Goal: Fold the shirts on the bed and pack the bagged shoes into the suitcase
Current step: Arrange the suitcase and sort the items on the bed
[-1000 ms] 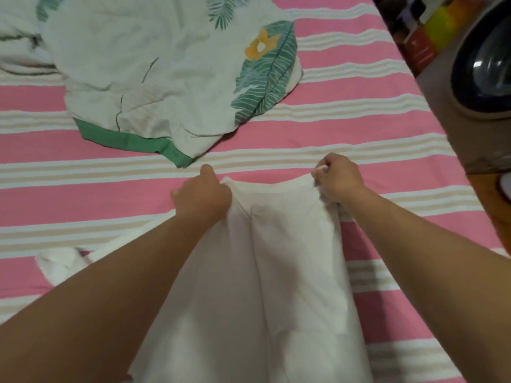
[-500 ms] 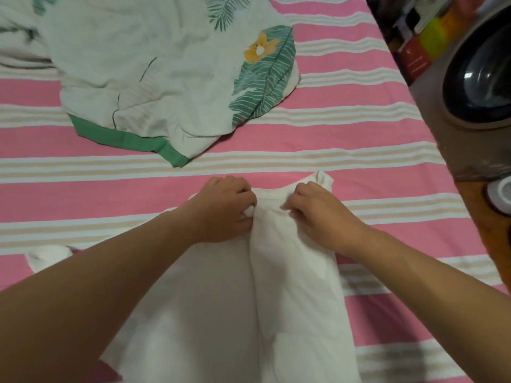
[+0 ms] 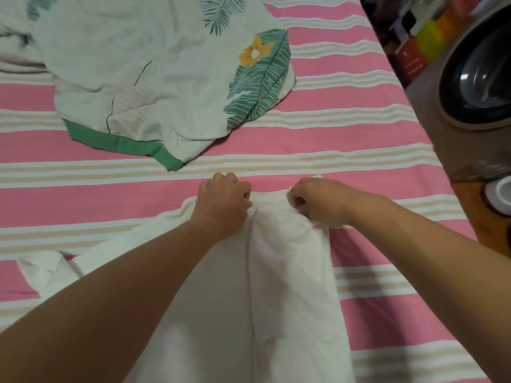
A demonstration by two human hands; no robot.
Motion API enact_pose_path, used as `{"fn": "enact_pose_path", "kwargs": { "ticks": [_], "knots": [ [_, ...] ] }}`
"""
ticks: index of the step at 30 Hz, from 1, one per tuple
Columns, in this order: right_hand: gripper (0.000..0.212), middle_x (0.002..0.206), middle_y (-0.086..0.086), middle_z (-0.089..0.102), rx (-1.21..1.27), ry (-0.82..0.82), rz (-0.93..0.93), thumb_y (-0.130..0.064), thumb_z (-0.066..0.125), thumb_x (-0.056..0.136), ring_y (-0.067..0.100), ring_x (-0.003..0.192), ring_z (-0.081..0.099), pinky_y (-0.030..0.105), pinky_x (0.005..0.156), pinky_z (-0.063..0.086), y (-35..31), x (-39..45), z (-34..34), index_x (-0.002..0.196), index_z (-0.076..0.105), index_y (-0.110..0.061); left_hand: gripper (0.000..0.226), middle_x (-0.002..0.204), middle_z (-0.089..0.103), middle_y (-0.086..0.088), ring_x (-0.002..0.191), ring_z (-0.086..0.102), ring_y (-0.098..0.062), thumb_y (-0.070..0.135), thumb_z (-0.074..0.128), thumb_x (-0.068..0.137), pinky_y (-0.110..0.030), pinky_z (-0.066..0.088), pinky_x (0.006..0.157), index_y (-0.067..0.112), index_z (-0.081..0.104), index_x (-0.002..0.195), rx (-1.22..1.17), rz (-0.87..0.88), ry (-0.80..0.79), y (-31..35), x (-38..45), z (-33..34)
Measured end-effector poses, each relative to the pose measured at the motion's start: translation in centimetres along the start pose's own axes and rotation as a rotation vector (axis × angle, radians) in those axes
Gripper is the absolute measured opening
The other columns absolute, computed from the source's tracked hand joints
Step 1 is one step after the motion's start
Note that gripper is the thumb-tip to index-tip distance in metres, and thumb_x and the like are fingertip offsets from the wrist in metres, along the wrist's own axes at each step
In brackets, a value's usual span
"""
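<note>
The left hand (image 3: 222,201) and right hand (image 3: 318,201) both pinch the white shirt (image 3: 290,272) at its 12 o'clock edge, probably to pull it flat for folding.

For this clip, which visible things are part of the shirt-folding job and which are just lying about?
In the job:
white shirt, gripped at its far edge
left hand
right hand
striped bed sheet

Lying about:
leaf-print quilt
round dark appliance beside the bed
white cup-like object on the floor
</note>
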State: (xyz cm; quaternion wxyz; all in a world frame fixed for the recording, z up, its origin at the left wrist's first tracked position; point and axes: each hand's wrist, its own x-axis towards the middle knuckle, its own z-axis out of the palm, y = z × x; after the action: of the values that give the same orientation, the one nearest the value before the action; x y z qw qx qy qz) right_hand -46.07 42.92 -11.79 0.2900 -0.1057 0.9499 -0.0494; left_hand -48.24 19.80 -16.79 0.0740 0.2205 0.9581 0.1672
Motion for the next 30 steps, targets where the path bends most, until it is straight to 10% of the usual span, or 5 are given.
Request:
{"fn": "enact_pose_path", "kwargs": {
  "ticks": [13,18,24,30],
  "knots": [
    [0.012,0.080,-0.017,0.060,-0.190,0.063,-0.086,-0.018,0.059,0.087,0.015,0.097,0.044,0.035,0.083,0.027,-0.3,-1.1,-0.8,0.086,0.063,-0.029,0.017,0.090,0.059,-0.005,0.086,0.054,-0.031,0.016,0.051,0.081,-0.046,0.044,0.087,0.016,0.065,0.090,0.195,0.439,0.092,1.2,-1.6,0.5],
    [0.026,0.068,-0.019,0.058,0.051,0.060,0.027,-0.018,0.063,0.090,0.007,0.081,0.050,0.035,0.089,0.035,0.3,-0.9,-1.4,0.068,0.057,-0.032,0.010,0.087,0.055,0.000,0.086,0.050,-0.026,0.012,0.054,0.090,-0.041,0.036,0.090,0.019,0.061,0.088,0.075,0.248,-0.037,0.7,-1.3,-0.1],
    [0.008,0.094,-0.009,0.064,-0.239,0.109,0.116,-0.025,0.057,0.091,0.022,0.103,0.047,0.039,0.090,0.034,-0.8,1.1,0.7,0.087,0.059,-0.032,0.011,0.098,0.052,0.000,0.090,0.048,-0.023,0.014,0.049,0.091,-0.036,0.036,0.092,0.021,0.053,0.099,0.219,0.149,-0.105,2.1,-0.4,-0.5],
    [0.010,0.101,0.008,0.055,0.119,0.805,0.218,-0.017,0.052,0.097,0.028,0.094,0.046,0.040,0.078,0.041,-1.9,-1.9,3.2,0.100,0.059,-0.011,0.013,0.100,0.059,-0.008,0.090,0.048,-0.027,0.004,0.060,0.089,-0.037,0.036,0.079,0.012,0.062,0.099,0.098,0.115,0.205,1.5,-1.2,-0.4]
  ]
}}
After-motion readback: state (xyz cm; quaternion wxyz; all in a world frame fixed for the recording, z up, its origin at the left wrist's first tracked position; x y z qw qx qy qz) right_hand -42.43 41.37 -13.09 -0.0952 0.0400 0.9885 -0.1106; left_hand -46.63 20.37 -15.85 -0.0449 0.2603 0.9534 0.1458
